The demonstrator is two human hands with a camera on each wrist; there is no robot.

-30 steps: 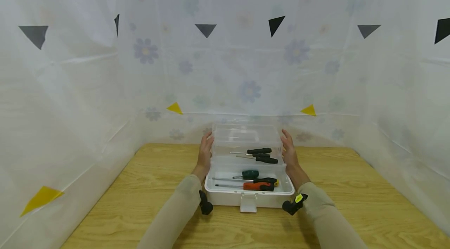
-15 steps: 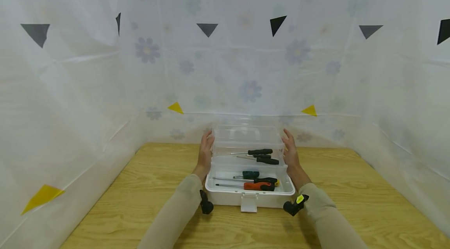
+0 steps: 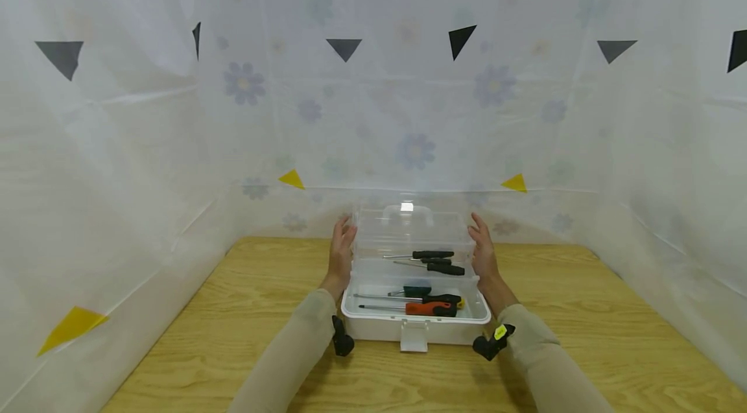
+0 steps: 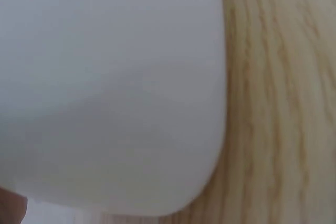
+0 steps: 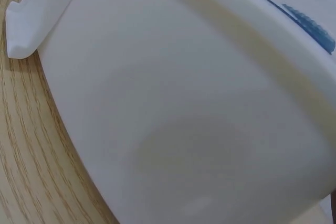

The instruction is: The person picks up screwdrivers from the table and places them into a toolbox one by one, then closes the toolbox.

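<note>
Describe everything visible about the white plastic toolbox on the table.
The toolbox is a white plastic case with a clear lid raised at the back and a latch tab hanging at its front. It stands open on the wooden table. A clear upper tray holds two black-handled screwdrivers; the bottom holds a green-handled one and an orange-and-black one. The left hand and right hand touch the tray's two sides.

Bright, even light; blurred close-up wrist views
</note>
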